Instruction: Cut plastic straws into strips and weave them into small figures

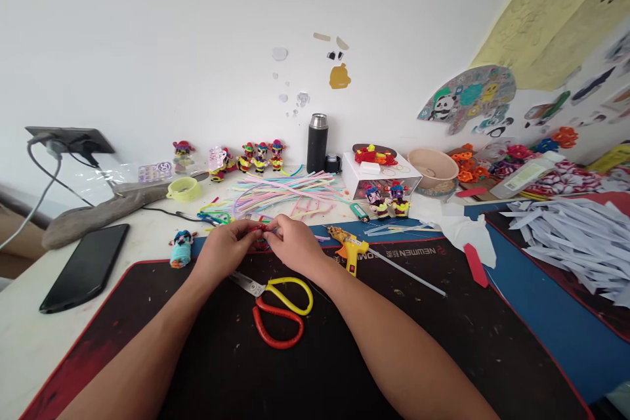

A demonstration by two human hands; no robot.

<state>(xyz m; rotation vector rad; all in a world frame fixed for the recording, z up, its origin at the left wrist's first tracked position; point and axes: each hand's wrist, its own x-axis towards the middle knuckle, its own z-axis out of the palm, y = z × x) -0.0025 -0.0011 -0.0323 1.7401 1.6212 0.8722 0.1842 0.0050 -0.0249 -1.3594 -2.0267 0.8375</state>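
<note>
And here both hands met above the black desk mat (344, 354), the left hand (227, 248) and the right hand (293, 244) each pinching one small red piece (260, 228) between the fingertips, just in front of the heap of pastel pipe cleaners (290, 190), too many to count. One pair of scissors (278, 312) with one yellow and one red handle lay below the hands, one yellow glue gun (353, 251) sat to their right, and two little dolls (386, 200) stood before the one white box (352, 174).
</note>
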